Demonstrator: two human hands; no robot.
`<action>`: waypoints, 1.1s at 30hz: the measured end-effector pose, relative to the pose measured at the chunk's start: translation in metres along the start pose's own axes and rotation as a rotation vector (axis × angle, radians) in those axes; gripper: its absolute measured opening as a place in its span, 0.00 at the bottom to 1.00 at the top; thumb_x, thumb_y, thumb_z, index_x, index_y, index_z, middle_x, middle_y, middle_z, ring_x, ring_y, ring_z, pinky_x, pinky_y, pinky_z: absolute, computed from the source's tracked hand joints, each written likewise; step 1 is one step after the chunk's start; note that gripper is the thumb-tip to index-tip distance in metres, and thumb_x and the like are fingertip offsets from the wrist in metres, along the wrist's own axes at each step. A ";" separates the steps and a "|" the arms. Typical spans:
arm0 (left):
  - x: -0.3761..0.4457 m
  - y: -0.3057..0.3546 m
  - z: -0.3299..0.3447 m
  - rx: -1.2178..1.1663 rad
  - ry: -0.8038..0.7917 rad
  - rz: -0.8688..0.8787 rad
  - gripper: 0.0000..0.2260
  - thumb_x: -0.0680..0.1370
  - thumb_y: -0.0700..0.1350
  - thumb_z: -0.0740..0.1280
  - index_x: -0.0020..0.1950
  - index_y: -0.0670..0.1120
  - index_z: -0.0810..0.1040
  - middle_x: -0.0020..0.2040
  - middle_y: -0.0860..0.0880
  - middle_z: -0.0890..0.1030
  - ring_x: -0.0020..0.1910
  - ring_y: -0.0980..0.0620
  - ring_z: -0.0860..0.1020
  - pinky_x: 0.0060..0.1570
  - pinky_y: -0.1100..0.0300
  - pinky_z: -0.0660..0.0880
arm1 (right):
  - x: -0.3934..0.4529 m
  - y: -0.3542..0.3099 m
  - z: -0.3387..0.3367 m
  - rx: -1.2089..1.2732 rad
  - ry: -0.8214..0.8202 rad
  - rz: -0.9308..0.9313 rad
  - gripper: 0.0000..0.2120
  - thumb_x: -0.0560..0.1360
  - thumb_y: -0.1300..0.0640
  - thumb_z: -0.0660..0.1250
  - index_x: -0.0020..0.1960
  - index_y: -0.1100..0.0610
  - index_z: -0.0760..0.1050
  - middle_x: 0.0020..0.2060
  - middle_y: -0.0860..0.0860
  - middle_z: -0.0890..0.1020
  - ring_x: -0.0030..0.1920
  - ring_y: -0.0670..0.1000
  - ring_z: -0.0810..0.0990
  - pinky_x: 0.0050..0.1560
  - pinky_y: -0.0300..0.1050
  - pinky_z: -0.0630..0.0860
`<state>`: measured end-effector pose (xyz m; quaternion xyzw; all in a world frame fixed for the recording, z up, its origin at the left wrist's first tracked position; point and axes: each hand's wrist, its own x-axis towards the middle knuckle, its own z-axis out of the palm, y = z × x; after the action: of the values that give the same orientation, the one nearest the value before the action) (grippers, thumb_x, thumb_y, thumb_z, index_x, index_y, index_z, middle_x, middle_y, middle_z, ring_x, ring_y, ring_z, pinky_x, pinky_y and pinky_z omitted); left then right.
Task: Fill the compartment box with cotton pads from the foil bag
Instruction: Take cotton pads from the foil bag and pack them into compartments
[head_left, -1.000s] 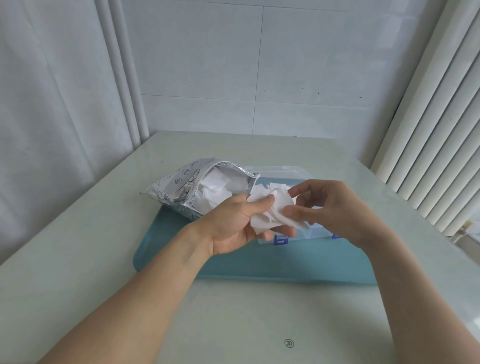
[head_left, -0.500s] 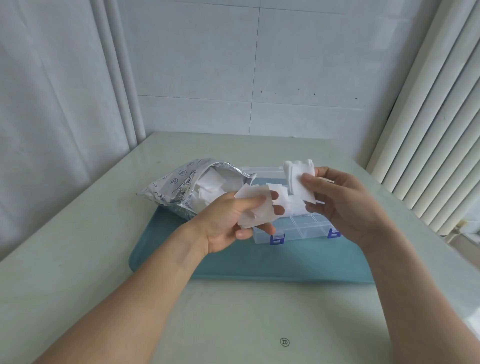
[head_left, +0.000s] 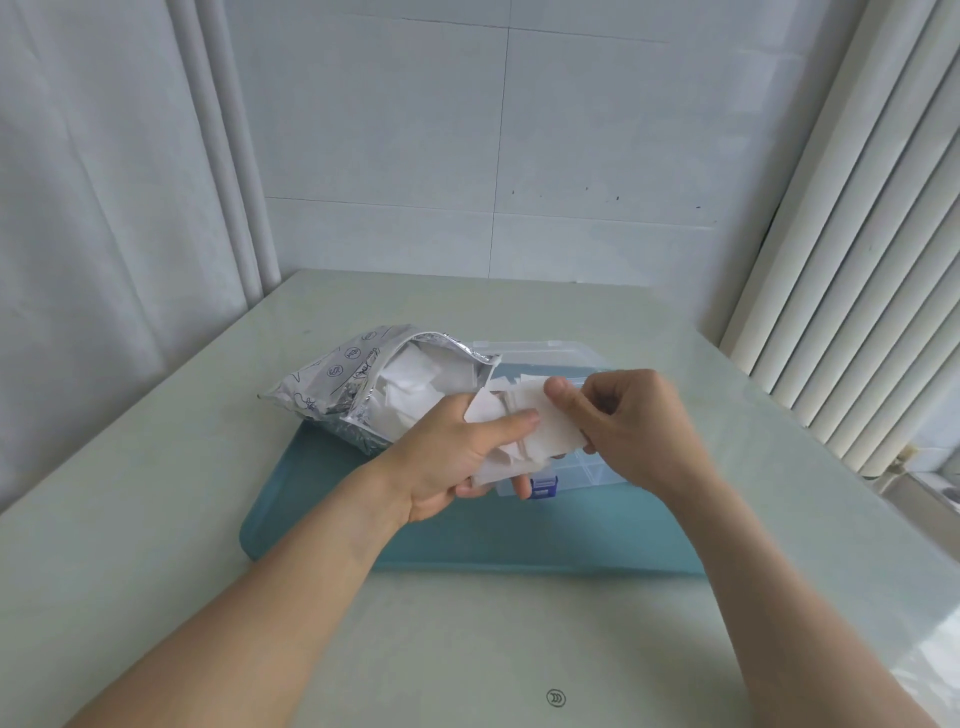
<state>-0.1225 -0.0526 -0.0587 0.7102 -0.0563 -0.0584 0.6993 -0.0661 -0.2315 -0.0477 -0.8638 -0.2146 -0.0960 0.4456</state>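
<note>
Cotton pads (head_left: 540, 431) between fingers (head_left: 506, 423) of both hands.

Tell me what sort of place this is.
Probably a plain indoor room, perhaps at home: a tiled wall behind a pale table, a curtain on the left, and ribbed white panelling on the right.

The foil bag (head_left: 343, 387) is shiny silver, its outer face whitish with small dark-blue round marks and scribbled lines, and the cotton pads (head_left: 540, 434) pinched between the left hand (head_left: 457, 462) and right hand (head_left: 631, 423) are plain white, like those showing in the bag's mouth. The compartment box (head_left: 582, 470) is clear, colourless plastic with a bright blue clasp (head_left: 543, 487), and it sits on a teal-blue tray (head_left: 467, 540). The tabletop (head_left: 130, 493) is a pale, glossy grey-green with a small dark round logo (head_left: 556, 698) near its close edge.
</note>
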 end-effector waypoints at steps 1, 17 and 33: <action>0.000 0.000 -0.001 0.014 0.018 0.003 0.05 0.82 0.44 0.65 0.51 0.42 0.78 0.33 0.45 0.81 0.24 0.50 0.76 0.23 0.61 0.51 | 0.000 0.001 -0.003 0.033 -0.036 -0.006 0.22 0.75 0.41 0.70 0.34 0.58 0.78 0.25 0.47 0.79 0.24 0.44 0.71 0.27 0.36 0.66; -0.012 0.004 -0.010 0.089 -0.504 -0.212 0.06 0.77 0.45 0.68 0.53 0.47 0.79 0.44 0.46 0.82 0.26 0.53 0.75 0.18 0.67 0.58 | -0.001 0.002 -0.012 0.486 -0.561 -0.127 0.10 0.73 0.54 0.75 0.46 0.61 0.79 0.38 0.60 0.82 0.37 0.58 0.78 0.38 0.51 0.74; -0.008 0.006 -0.012 -0.020 -0.290 -0.117 0.14 0.78 0.50 0.70 0.56 0.42 0.75 0.46 0.44 0.82 0.27 0.52 0.74 0.18 0.67 0.59 | 0.004 -0.006 -0.008 0.981 -0.084 0.019 0.10 0.62 0.58 0.78 0.42 0.55 0.81 0.38 0.54 0.83 0.39 0.54 0.82 0.41 0.48 0.80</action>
<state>-0.1284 -0.0396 -0.0529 0.6894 -0.1147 -0.2015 0.6863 -0.0652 -0.2339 -0.0367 -0.5573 -0.2443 0.0555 0.7917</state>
